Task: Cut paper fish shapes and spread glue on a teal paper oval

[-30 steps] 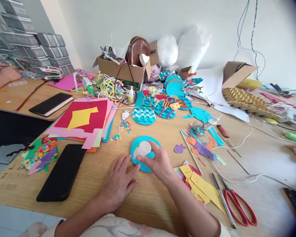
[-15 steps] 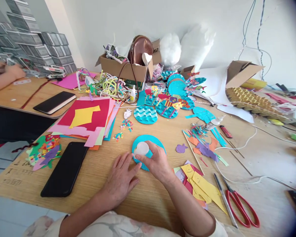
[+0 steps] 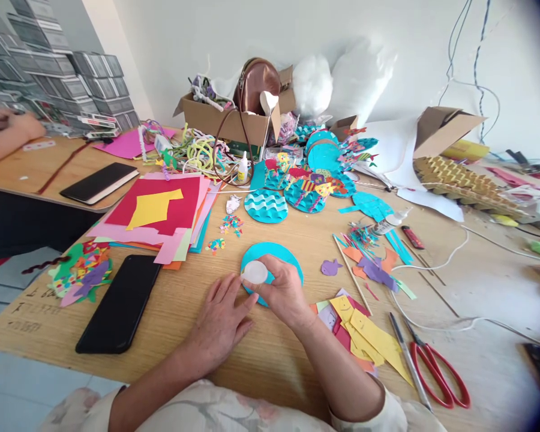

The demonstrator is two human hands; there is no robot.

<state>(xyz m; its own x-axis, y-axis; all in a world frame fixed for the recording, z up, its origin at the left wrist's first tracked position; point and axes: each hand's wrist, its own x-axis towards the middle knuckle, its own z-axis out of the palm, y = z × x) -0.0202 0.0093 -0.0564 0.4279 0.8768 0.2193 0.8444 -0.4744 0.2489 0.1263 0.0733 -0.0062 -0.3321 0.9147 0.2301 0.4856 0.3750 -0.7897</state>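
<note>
My right hand [image 3: 284, 293] is closed round a small white round object [image 3: 255, 272], its pale flat face turned up towards me. Its underside is hidden, so its exact kind does not show. Beneath it lies a blue paper disc [image 3: 270, 251], partly covered by the hand. My left hand [image 3: 222, 318] rests on the table with fingers stretched and apart, holding nothing. Its fingertips are close to the disc's left edge. Beyond the disc sit small paper scraps [image 3: 231, 225] and a blue disc with wavy pale strips [image 3: 266, 206].
To the left are a black phone [image 3: 119, 305] and stacked coloured sheets [image 3: 155, 207]. Red-handled scissors [image 3: 438, 375], yellow paper pieces [image 3: 373, 339] and a glue bottle [image 3: 390, 223] lie at right. A cardboard box [image 3: 207, 123] stands behind. Another person's hand [image 3: 24, 127] shows far left.
The white round object has tilted and shifted slightly left and down over the disc with my right hand. My left hand stays nearly where it was.
</note>
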